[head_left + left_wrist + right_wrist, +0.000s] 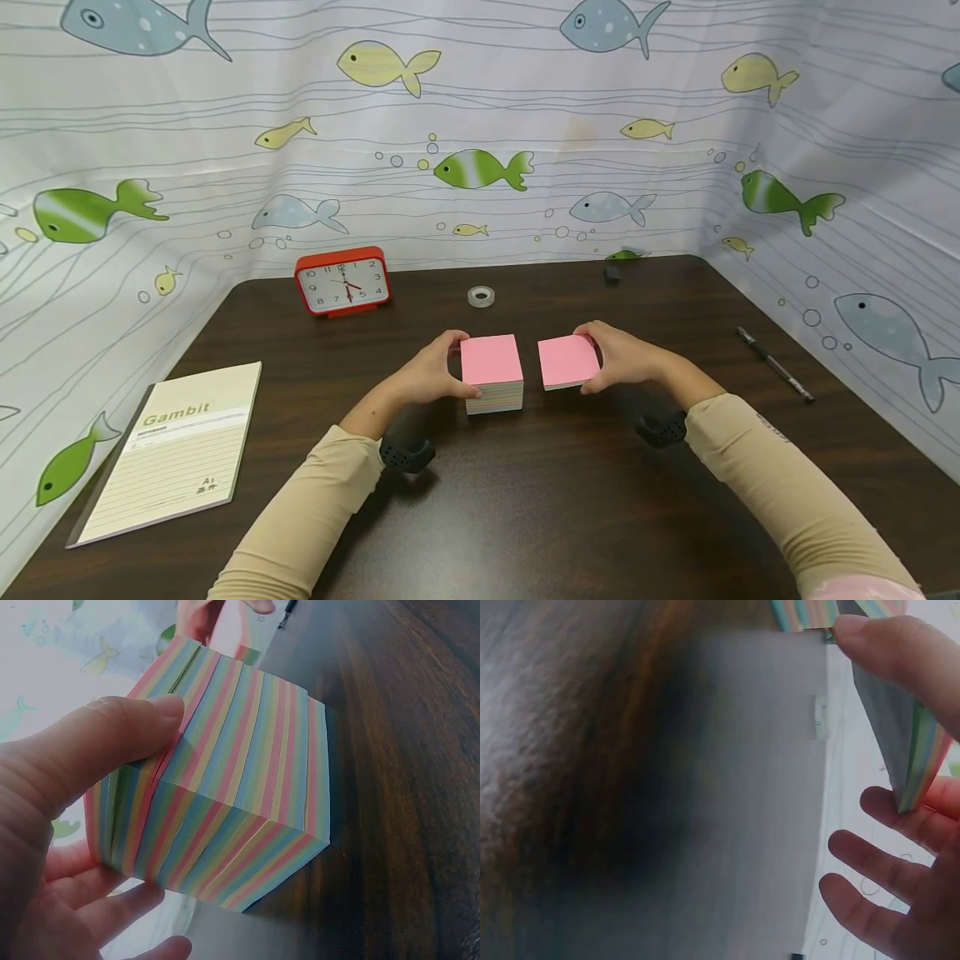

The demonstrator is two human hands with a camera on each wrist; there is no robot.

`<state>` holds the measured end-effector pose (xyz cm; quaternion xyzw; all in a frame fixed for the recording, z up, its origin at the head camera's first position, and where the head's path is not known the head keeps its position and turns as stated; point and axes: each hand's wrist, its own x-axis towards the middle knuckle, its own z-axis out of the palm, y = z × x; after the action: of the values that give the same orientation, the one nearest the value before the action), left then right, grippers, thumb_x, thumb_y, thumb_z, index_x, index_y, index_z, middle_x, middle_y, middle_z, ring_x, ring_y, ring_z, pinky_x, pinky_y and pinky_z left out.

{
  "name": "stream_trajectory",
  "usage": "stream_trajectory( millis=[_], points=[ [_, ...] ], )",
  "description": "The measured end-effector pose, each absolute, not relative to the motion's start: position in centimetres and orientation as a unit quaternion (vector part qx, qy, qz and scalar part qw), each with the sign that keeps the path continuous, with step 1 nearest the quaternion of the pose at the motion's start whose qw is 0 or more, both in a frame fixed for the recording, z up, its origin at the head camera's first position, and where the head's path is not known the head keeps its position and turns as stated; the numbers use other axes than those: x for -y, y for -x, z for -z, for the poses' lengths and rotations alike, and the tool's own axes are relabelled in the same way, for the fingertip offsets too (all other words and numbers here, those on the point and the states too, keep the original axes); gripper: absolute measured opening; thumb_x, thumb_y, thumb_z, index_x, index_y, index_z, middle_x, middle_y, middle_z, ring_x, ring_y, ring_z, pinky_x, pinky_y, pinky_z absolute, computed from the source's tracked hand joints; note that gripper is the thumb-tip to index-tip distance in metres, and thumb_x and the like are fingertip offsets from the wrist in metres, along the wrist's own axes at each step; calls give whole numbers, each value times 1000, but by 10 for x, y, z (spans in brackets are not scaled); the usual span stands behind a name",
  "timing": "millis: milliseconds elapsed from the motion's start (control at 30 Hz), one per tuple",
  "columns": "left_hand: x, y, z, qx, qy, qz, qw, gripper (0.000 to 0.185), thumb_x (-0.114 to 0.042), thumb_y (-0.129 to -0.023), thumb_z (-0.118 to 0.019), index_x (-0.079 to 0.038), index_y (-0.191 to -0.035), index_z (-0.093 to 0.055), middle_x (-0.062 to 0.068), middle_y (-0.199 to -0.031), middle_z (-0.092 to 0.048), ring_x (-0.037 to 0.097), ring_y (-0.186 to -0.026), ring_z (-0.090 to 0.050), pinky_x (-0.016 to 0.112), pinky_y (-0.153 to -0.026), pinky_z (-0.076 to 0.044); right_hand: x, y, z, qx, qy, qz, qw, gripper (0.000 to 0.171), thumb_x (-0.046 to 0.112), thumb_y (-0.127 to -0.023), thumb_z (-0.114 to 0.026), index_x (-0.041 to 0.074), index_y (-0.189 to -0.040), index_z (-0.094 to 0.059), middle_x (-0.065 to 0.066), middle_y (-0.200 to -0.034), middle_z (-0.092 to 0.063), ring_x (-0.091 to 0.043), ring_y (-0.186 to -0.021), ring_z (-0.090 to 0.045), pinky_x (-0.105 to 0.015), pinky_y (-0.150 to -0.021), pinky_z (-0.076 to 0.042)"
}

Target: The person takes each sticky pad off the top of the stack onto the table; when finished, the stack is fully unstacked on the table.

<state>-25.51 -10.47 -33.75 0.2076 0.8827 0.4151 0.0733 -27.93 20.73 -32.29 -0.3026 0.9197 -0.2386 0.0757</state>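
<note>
A tall block of sticky notes (492, 396), pink on top with rainbow-striped sides, stands on the dark table. My left hand (427, 371) grips it by its left side, thumb (142, 724) on the near face and fingers round the far one. Just to the right, a thin pad of sticky notes (567, 360) with a pink top is held by my right hand (622, 354). In the right wrist view this pad (889, 724) shows a grey underside, pinched between thumb and index finger, the other fingers spread apart. A gap separates pad and block.
A red alarm clock (343, 282) stands at the back left, a tape roll (481, 297) at the back middle. Near the back edge lies a small black object (612, 274). A notebook (172, 450) lies left, a pen (775, 364) right. A fish-patterned curtain (480, 100) surrounds the table.
</note>
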Motion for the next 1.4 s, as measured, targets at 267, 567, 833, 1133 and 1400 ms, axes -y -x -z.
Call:
stream_trajectory(
  millis=[267,567,833,1133,1400],
  points=[
    [105,255,338,-884,-210,-412,75,82,-26,-61,-79,-4,-125,-32,13,-124,-40,27,-115,-37,43,-93,-30,-204,283,333,-920,319,207,89,79,29,-57,-78,-2,-118,-38,-9,-105,-45,-20,-85,-44,-34,-74,-38],
    [105,254,338,-884,-207,-412,76,83,-26,-61,-79,-4,-125,-32,12,-125,-39,27,-115,-37,43,-93,-30,-198,284,333,-932,305,149,125,86,28,-58,-79,-6,-123,-36,-15,-112,-44,-26,-94,-43,-41,-81,-36],
    [106,254,336,-884,-203,-414,78,84,-26,-61,-79,-4,-126,-31,12,-126,-38,27,-116,-36,44,-92,-30,-189,281,324,-939,293,139,116,99,31,-60,-79,-5,-134,-23,-22,-125,-34,-37,-110,-33,-50,-87,-32],
    [105,254,339,-880,-207,-420,75,85,-21,-63,-78,-1,-128,-28,14,-127,-37,28,-116,-36,43,-93,-30,-169,275,310,-923,329,173,103,94,32,-66,-75,-1,-135,-22,-20,-125,-35,-35,-115,-30,-51,-88,-31],
    [103,254,341,-877,-202,-429,79,87,-19,-62,-78,-1,-130,-26,14,-129,-35,29,-117,-35,43,-92,-31,-147,270,305,-909,355,187,109,95,37,-66,-74,2,-136,-21,-18,-126,-34,-32,-116,-30,-49,-90,-31]
  ],
)
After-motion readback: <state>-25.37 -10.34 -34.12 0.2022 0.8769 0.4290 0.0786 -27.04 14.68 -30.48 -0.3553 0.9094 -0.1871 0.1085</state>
